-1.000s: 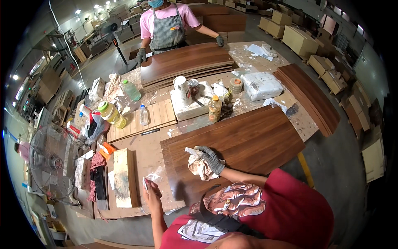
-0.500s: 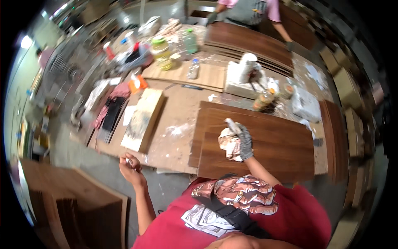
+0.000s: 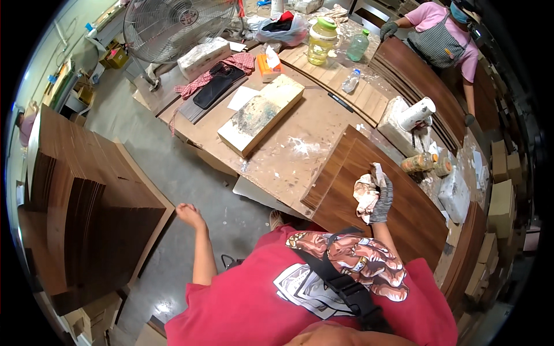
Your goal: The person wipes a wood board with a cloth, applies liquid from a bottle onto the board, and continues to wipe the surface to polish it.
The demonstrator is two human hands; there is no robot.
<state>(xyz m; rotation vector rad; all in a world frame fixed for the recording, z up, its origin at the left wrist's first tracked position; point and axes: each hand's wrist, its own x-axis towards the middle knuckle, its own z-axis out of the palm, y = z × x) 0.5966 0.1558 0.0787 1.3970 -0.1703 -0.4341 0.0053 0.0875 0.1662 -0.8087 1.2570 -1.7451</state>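
floor stack (image 3: pixel 66 225): brown boards with wood-grain faces, edges roughly aligned, presumably to keep them flat.
your left hand (image 3: pixel 190 214): bare, fingers curled, near the stack; whether you hold anything cannot be told.
timber block (image 3: pixel 262 115): pale, oblong, dark-stained, resting on the worktable (image 3: pixel 314 109).
crumpled cloth (image 3: pixel 365 197): creased, pale, blotched, lying against the brown panel (image 3: pixel 346 164), smooth and wood-grained, presumably laid flat for support.
your right hand (image 3: pixel 383 203): grey-gloved, grasping the cloth, perhaps bunched for a fuller grip.

Red printed shirt (image 3: pixel 248 294) | black buckled strap (image 3: pixel 333 276) | right hand (image 3: pixel 382 203): grey glove (image 3: pixel 380 212) | perhaps a sandal (image 3: pixel 276 219)
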